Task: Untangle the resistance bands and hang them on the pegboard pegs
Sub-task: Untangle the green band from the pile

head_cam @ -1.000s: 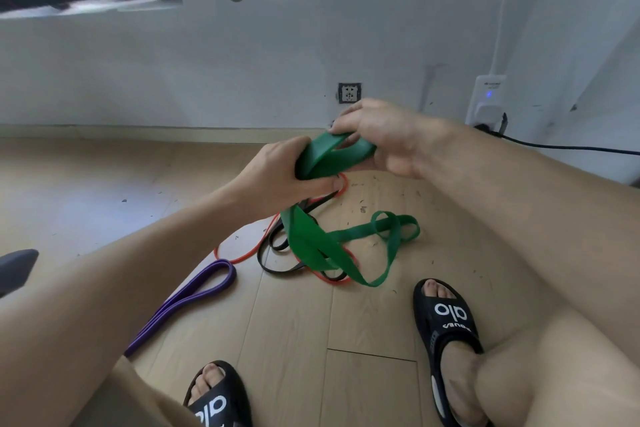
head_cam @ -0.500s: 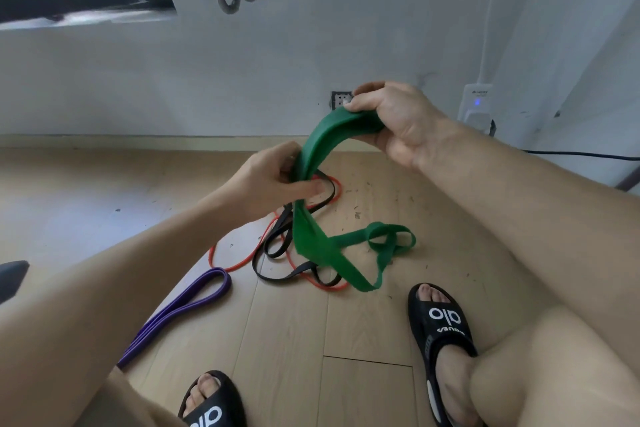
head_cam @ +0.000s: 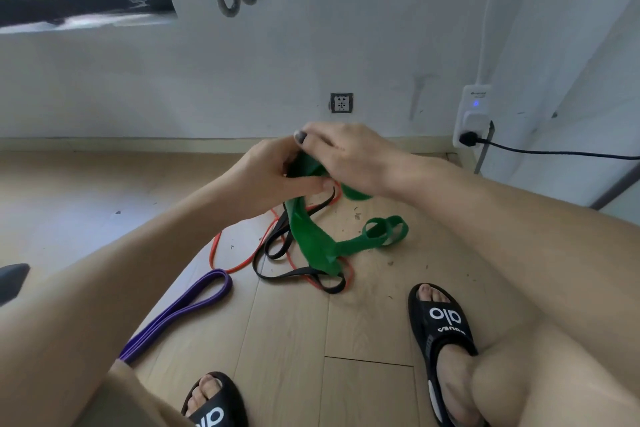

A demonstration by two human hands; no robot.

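Both hands, L (head_cam: 273,173) & R (head_cam: 349,156), fingers pinching green band (head_cam: 313,241) above floor tangle (head_cam: 298,263).

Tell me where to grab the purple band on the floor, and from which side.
Take the purple band at its rounded loop end, coming down from above. That end lies open and flat on the floor, apart from the red, black and green tangle; its other end runs under the left leg.

Wide green band (head_cam: 313,239) lifted, seemingly tangled over black (head_cam: 298,276) and orange bands (head_cam: 239,265).
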